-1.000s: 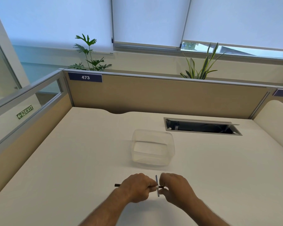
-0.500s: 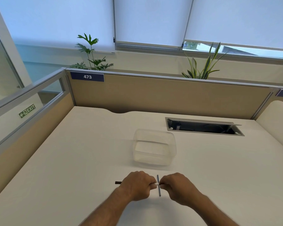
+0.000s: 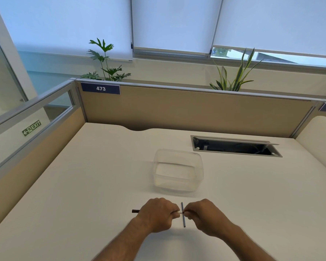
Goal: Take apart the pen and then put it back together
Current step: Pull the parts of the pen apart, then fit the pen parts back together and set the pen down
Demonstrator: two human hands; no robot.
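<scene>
Left hand: my left hand (image 3: pixel 157 213) is curled round the pen (image 3: pixel 135 211); its dark end pokes out past the knuckles on the left, the rest is hidden in the fist
Right hand: my right hand (image 3: pixel 202 215) has its fingers (image 3: pixel 188 210) pinched on a small dark piece just right of the gap; I cannot tell from here which part of the pen it is
Between the hands: a short white bit (image 3: pixel 179 212) shows in the gap; I take it for the inner tube or tip section, though it is too small to be sure
Loose part: a thin grey rod (image 3: pixel 183 214) lies crosswise on the table (image 3: pixel 83 185), under or just behind the gap between my hands; whether it touches either hand I cannot tell
Where the pen is: held low over the near edge of the table, in front of the clear plastic tub (image 3: pixel 178 170), which sits apart from my hands
Step in hand, as I judge it: parting or joining the two pieces at the white section; I cannot say which
Doing it well: keep both pieces in one straight line; hold the left fist firm as the anchor; let the right fingers do the turning or pulling in small moves; stay low over the table so a dropped bit does not roll far
Risk: the grey rod could be nudged by a wrist and roll; small parts could slip from the pinch
</scene>
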